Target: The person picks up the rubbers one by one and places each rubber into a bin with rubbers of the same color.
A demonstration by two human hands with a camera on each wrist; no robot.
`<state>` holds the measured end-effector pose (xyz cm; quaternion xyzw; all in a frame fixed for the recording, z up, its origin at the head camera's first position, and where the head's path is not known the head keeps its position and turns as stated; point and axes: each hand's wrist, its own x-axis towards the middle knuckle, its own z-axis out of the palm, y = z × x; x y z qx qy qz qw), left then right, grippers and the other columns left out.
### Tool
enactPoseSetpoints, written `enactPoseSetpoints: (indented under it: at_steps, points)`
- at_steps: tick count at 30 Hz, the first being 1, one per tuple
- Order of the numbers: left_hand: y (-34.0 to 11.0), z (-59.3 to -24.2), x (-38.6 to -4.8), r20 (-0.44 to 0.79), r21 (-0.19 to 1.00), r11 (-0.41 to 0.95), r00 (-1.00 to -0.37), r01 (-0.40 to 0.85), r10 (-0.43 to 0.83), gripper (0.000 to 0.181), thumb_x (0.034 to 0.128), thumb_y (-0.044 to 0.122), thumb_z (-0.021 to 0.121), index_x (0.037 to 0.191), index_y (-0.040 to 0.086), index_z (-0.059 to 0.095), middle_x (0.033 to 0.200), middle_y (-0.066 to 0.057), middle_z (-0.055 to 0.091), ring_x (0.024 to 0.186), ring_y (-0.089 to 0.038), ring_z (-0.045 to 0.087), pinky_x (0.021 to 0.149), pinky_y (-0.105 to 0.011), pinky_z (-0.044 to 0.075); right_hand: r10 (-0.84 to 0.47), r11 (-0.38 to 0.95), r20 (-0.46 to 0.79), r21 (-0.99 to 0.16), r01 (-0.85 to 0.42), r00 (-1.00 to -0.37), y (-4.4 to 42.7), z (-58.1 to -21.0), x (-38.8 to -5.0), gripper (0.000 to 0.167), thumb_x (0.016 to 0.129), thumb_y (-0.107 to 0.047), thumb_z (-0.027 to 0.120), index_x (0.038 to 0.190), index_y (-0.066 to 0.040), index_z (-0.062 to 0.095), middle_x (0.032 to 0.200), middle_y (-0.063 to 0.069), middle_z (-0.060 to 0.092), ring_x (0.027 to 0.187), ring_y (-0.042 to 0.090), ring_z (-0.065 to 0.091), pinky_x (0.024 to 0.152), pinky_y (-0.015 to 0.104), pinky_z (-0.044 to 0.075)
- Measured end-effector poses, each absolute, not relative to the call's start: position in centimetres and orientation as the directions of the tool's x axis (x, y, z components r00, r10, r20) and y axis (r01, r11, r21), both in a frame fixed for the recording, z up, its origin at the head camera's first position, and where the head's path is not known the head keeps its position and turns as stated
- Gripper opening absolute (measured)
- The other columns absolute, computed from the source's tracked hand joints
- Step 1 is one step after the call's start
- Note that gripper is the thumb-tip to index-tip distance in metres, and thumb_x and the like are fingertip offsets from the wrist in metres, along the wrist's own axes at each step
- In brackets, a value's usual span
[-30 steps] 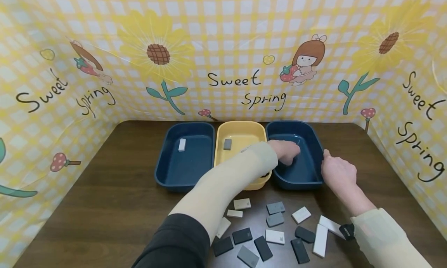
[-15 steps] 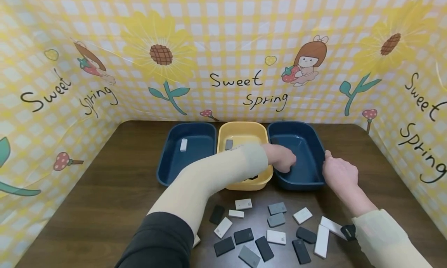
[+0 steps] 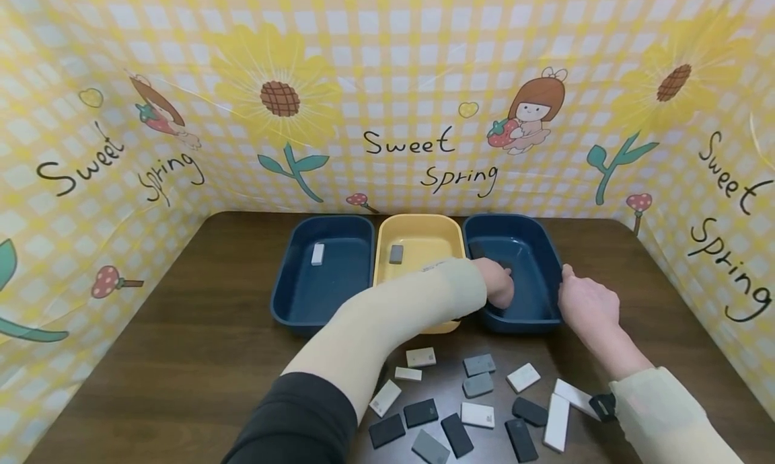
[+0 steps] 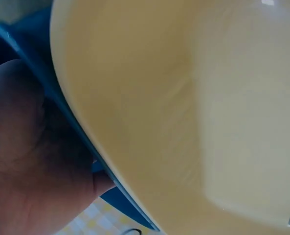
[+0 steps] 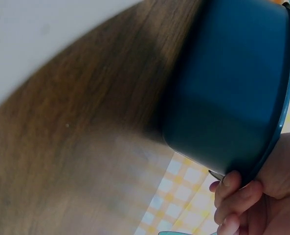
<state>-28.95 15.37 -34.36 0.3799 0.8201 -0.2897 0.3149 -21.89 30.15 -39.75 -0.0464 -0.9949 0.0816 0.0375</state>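
My left hand (image 3: 498, 288) is down inside the right blue bin (image 3: 535, 286), near its left wall. Its fingers are mostly hidden behind the back of the hand, so what they hold cannot be seen. In the left wrist view the palm side of the hand (image 4: 32, 152) shows dimly beyond the yellow bin's wall. A dark patch, perhaps a black block (image 3: 477, 250), shows at the bin's left side. At the right rim my right hand (image 3: 587, 299) grips the same bin; the right wrist view shows curled fingers (image 5: 235, 196) at the rim.
Left of that bin stand a yellow bin (image 3: 419, 232) with a grey block (image 3: 396, 254) and another blue bin (image 3: 327, 296) with a white block (image 3: 317, 254). Several white, grey and black blocks (image 3: 477, 415) lie in front. A checked cloth (image 3: 387, 81) encloses the table.
My left hand drew back a little toward the left wall of the right blue bin, then turned downward there. A dark patch now shows behind it. My right hand stays at the rim.
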Motion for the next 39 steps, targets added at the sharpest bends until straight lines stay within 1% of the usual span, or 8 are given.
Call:
enactPoseSetpoints:
  at_steps: [3,7,13,19,25,29,32,39]
  points:
    - [15.0,-33.8,-29.3,-0.700,-0.227,0.609,-0.562,0.760,0.441,0.050,0.1060,0.035,0.028,0.155,0.026,0.024,0.161,0.012,0.007,0.143,-0.004,0.010,0.106,-0.018,0.025,0.102,0.982,0.059,-0.167,0.091,-0.993,30.1,-39.8,-21.9,0.038,0.100,-0.010,0.047,0.131,0.010,0.044,0.065,0.022,0.056,0.053,0.035,0.053,0.048,0.046,0.045]
    - [14.7,-33.3,-29.7,-0.687,-0.251,0.587,-0.569,0.770,0.453,0.049,0.1064,0.034,0.026,0.154,0.026,0.027,0.160,0.013,0.013,0.143,-0.003,0.014,0.107,-0.020,0.025,0.103,0.982,0.073,-0.165,0.090,-0.992,30.1,-39.8,-21.8,0.038,0.099,-0.011,0.047,0.131,0.010,0.045,0.064,0.022,0.056,0.052,0.034,0.053,0.047,0.046,0.045]
    - [14.9,-33.2,-30.3,-0.668,-0.272,0.622,-0.609,0.734,0.427,0.050,0.1059,0.039,0.027,0.154,0.027,0.026,0.159,0.015,0.015,0.142,-0.004,0.017,0.112,-0.032,0.021,0.094,0.985,0.112,-0.158,0.076,-0.989,30.2,-39.9,-21.9,0.037,0.098,-0.010,0.050,0.130,0.010,0.046,0.060,0.018,0.053,0.049,0.032,0.050,0.045,0.043,0.043]
    - [15.3,-33.5,-31.1,-0.706,-0.311,0.580,-0.592,0.753,0.390,0.052,0.1067,0.040,0.023,0.156,0.026,0.015,0.160,0.014,0.011,0.145,-0.008,0.008,0.116,-0.035,0.011,0.085,0.986,0.122,-0.153,0.066,-0.989,30.1,-39.9,-21.9,0.038,0.097,-0.009,0.051,0.129,0.011,0.047,0.064,0.023,0.056,0.049,0.032,0.051,0.044,0.043,0.043]
    - [15.7,-33.9,-31.4,-0.715,-0.329,0.568,-0.592,0.755,0.372,0.053,0.1066,0.041,0.022,0.157,0.027,0.012,0.160,0.015,0.008,0.145,-0.008,0.007,0.116,-0.035,0.012,0.088,0.986,0.115,-0.148,0.070,-0.989,30.2,-40.0,-21.9,0.039,0.098,-0.009,0.051,0.130,0.012,0.046,0.062,0.020,0.055,0.048,0.030,0.049,0.044,0.042,0.043]
    - [15.6,-34.3,-31.9,-0.661,-0.257,0.631,-0.609,0.732,0.438,0.050,0.1055,0.040,0.029,0.154,0.029,0.025,0.161,0.012,0.007,0.145,-0.009,0.010,0.114,-0.036,0.018,0.088,0.986,0.108,-0.153,0.071,-0.990,30.2,-39.9,-21.8,0.039,0.098,-0.010,0.050,0.131,0.012,0.046,0.058,0.015,0.051,0.047,0.030,0.048,0.044,0.041,0.043]
    - [15.5,-34.6,-32.6,-0.608,-0.201,0.651,-0.615,0.732,0.503,0.047,0.1043,0.037,0.035,0.151,0.030,0.035,0.161,0.012,0.008,0.145,-0.009,0.012,0.112,-0.033,0.024,0.092,0.985,0.099,-0.158,0.075,-0.991,30.2,-39.7,-21.8,0.039,0.099,-0.010,0.050,0.131,0.012,0.045,0.060,0.017,0.053,0.049,0.031,0.049,0.045,0.043,0.044]
    - [14.7,-34.8,-33.5,-0.464,-0.148,0.590,-0.583,0.794,0.667,0.051,0.1055,0.039,0.033,0.154,0.024,0.028,0.161,0.007,0.012,0.144,-0.008,0.014,0.111,-0.025,0.024,0.093,0.984,0.081,-0.162,0.079,-0.992,30.2,-39.7,-21.7,0.039,0.099,-0.010,0.049,0.131,0.011,0.044,0.059,0.016,0.052,0.049,0.031,0.049,0.046,0.042,0.043]
